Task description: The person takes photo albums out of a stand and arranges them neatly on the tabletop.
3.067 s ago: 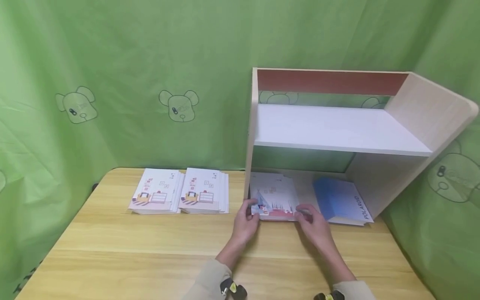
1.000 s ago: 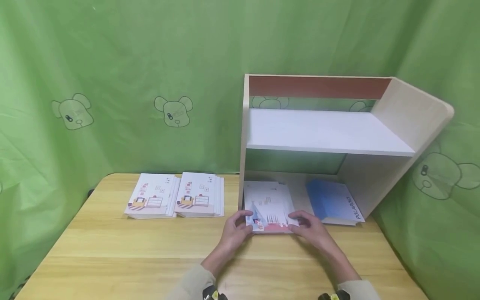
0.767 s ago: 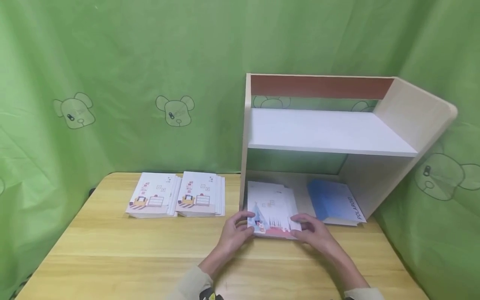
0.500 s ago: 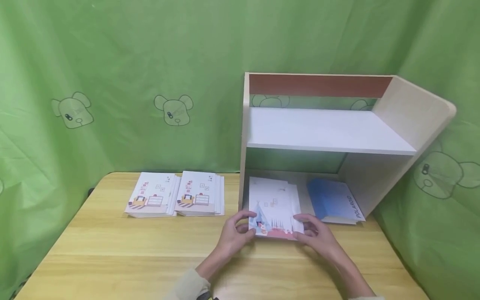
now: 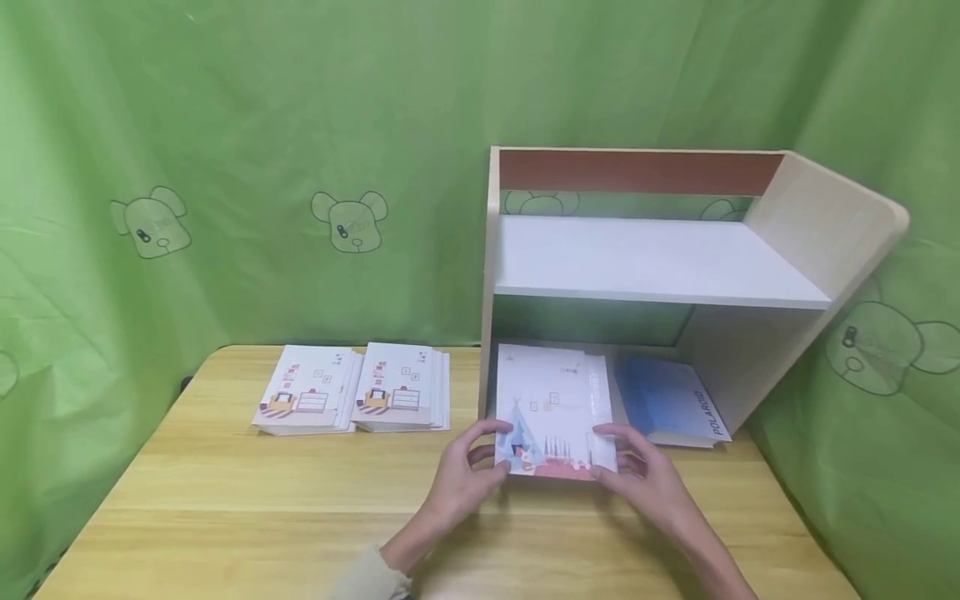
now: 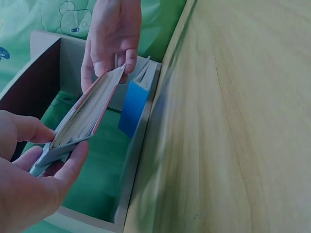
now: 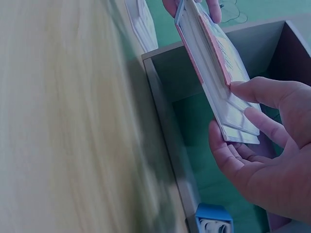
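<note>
A white book (image 5: pixel 540 408) with a blue tent and pink floor printed on its cover is held by both hands in front of the lower compartment. My left hand (image 5: pixel 463 471) grips its lower left corner, thumb and fingers on opposite faces. At the lower right corner, my right hand (image 5: pixel 641 471) grips it likewise. In the left wrist view the book (image 6: pixel 90 109) hangs raised and tilted, its page edges showing between the covers. The right wrist view shows my right thumb on one face of the book (image 7: pixel 214 73) and fingers under the other.
A wooden shelf unit (image 5: pixel 660 258) with a white middle board stands on the table (image 5: pixel 262 517). A blue book (image 5: pixel 671 404) marked POLAROID lies inside at the lower right. Two white books (image 5: pixel 307 387) with yellow-vehicle covers lie left of the unit. A green curtain (image 5: pixel 247 108) hangs behind.
The tent-covered book has come out toward me from the lower compartment. Both hands have kept their grip on it and lifted its front edge off the table.
</note>
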Motion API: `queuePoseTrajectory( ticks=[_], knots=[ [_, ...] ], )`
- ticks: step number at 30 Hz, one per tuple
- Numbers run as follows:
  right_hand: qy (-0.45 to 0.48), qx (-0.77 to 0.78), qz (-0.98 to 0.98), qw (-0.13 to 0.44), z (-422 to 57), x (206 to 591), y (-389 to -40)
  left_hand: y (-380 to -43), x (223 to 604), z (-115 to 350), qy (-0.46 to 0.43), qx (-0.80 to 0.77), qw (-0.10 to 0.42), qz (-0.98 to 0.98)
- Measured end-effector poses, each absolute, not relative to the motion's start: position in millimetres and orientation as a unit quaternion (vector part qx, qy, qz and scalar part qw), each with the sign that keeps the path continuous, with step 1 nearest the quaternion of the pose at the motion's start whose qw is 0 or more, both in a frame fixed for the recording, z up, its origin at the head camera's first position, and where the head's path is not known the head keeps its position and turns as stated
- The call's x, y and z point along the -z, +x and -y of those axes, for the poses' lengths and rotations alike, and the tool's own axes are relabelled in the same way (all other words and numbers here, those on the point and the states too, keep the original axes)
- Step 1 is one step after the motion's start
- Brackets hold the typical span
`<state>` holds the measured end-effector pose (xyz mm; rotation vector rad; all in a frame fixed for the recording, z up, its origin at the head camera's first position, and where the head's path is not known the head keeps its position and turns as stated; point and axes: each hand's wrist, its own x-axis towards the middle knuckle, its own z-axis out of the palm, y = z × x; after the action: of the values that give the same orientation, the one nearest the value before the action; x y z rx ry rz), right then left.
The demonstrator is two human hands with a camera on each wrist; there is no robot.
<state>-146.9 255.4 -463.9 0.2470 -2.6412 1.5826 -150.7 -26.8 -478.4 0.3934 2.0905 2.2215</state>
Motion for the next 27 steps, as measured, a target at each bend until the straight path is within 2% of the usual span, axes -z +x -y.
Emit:
queuePoseTrajectory(
  ticks=[14, 27],
  knots=[
    [0.091, -0.556, 0.825, 0.030, -249, 452, -135, -142, 464, 37, 0.162, -0.723, 0.033, -0.671],
    [0.123, -0.552, 0.822, 0.071, -249, 444, -127, -135, 457, 39, 0.201, -0.734, 0.006, -0.649]
  ],
)
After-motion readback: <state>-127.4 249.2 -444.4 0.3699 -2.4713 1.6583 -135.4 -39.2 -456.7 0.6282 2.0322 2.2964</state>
